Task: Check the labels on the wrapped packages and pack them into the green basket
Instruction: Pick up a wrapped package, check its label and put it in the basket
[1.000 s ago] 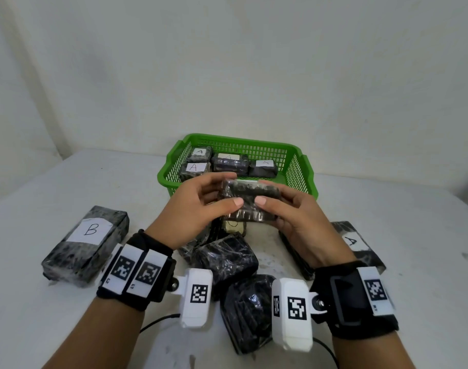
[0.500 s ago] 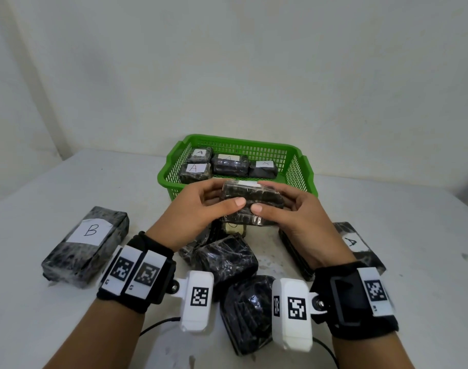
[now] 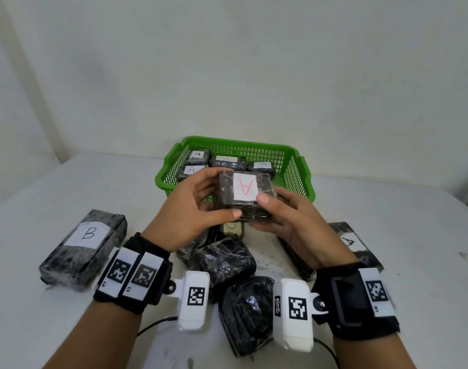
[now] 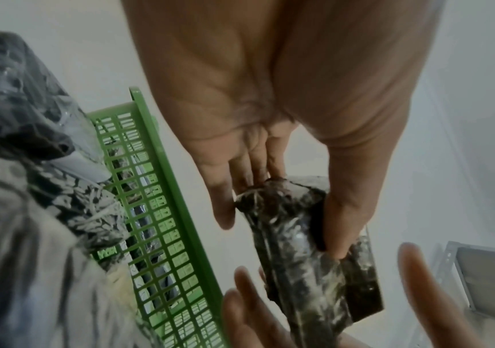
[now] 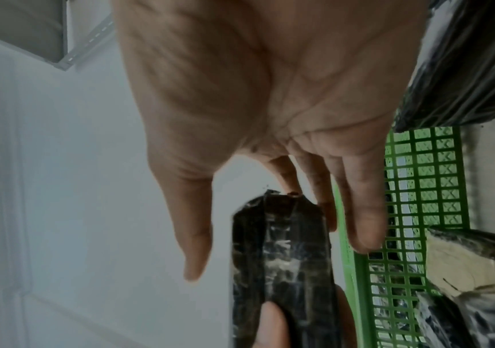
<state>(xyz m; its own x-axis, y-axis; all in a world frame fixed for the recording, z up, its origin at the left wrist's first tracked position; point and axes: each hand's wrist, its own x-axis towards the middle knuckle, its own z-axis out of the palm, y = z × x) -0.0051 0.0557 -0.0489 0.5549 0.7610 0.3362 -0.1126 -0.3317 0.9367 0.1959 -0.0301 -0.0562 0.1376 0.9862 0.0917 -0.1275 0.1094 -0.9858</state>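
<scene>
A dark wrapped package (image 3: 245,199) with a white label bearing a red "A" (image 3: 245,188) is held above the table, in front of the green basket (image 3: 296,169). My left hand (image 3: 201,206) grips its left end, thumb on the near edge. My right hand (image 3: 283,217) grips its right end, thumb at the label's corner. The left wrist view shows the package (image 4: 309,247) between thumb and fingers; the right wrist view shows the same package (image 5: 282,259) edge-on. Several "A" packages (image 3: 225,162) lie in the basket.
A long package marked "B" (image 3: 86,246) lies at the left. Another marked "A" (image 3: 352,243) lies at the right, partly under my right wrist. Several unlabelled-side packages (image 3: 225,262) crowd the table between my wrists. A white wall stands behind the basket.
Both hands have rolled the package toward me, so the label with the red "A" now faces up; before, only its dark side showed. The hands stayed in place.
</scene>
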